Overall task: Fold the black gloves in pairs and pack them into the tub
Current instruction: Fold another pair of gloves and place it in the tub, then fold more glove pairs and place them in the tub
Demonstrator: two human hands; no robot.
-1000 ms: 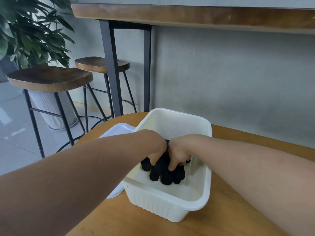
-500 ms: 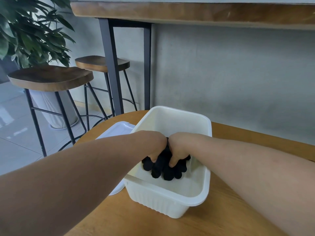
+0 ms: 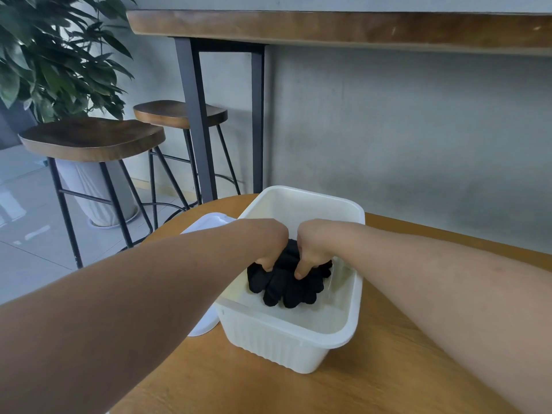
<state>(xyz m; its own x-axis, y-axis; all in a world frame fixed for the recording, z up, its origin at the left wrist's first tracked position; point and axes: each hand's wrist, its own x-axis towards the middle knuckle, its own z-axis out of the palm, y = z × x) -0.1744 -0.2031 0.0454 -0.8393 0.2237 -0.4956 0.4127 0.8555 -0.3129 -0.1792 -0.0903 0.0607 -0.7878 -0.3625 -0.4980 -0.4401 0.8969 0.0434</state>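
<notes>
A white ribbed plastic tub point(image 3: 280, 345) stands on the round wooden table. Inside it lies a bundle of black gloves point(image 3: 286, 286), their fingers pointing toward me. Both my hands reach into the tub from above. My left hand point(image 3: 268, 243) grips the left side of the bundle with curled fingers. My right hand point(image 3: 313, 249) holds the right side, one finger pressing down on the gloves. The back part of the bundle is hidden under my hands.
The tub's white lid point(image 3: 206, 225) lies on the table left of the tub, mostly under my left forearm. Two wooden bar stools point(image 3: 92, 138) and a potted plant point(image 3: 44, 55) stand at left. A high counter point(image 3: 328, 28) runs along the grey wall.
The view has tilted a little, so the tub sits slightly higher in frame. My hands stay on the gloves and have pushed them a bit deeper toward the tub's back.
</notes>
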